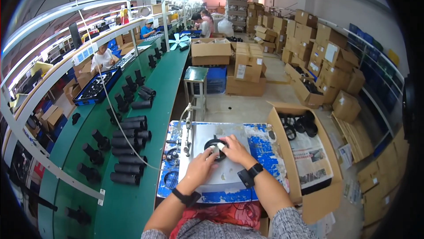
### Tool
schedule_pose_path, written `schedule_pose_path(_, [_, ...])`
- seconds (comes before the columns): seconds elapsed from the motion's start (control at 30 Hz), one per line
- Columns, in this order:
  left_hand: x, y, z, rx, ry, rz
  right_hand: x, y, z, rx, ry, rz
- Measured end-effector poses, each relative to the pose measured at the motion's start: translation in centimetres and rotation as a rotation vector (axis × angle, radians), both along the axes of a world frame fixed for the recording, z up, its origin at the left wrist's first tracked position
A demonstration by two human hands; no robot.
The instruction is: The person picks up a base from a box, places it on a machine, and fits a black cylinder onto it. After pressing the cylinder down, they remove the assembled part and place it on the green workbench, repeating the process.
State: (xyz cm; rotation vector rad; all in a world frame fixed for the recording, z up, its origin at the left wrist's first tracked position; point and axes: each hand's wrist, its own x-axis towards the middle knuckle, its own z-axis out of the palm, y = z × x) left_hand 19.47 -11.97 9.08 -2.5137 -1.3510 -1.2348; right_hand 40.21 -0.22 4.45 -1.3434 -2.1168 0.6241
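Observation:
Both of my hands are at a round black ring point(213, 141), which lies on a grey sheet point(229, 178) atop a blue worktable point(261, 144) with worn paint. My left hand point(202, 168) holds the ring's near left side with bent fingers. On its right side, my right hand point(237, 151) grips it with thumb and fingers. White coverings show on some fingertips, and the fingers hide part of the ring. Just left of the sheet stands a metal fixture point(188, 126) with a thin hose. More black rings point(171, 154) lie on the table's left edge.
A long green bench point(157, 106) on the left carries several black tubes point(126, 168) and upright black parts point(100, 139). An open carton point(329, 155) with black rings stands at the right. Beyond are a metal stool point(195, 74) and stacked boxes point(249, 60). People sit farther off.

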Motion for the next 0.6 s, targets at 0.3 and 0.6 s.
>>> schedule_pose_path(0.3, [-1.1,2.8,-0.3,-0.334,0.413,0.015,-5.4,0.3,7.4,-0.109,-0.607,-0.124])
schedule_pose_path(0.6, [-0.8,3.2,-3.3,-0.181,0.203,0.034,-3.5,0.9,2.7,0.173,-0.214,-0.195])
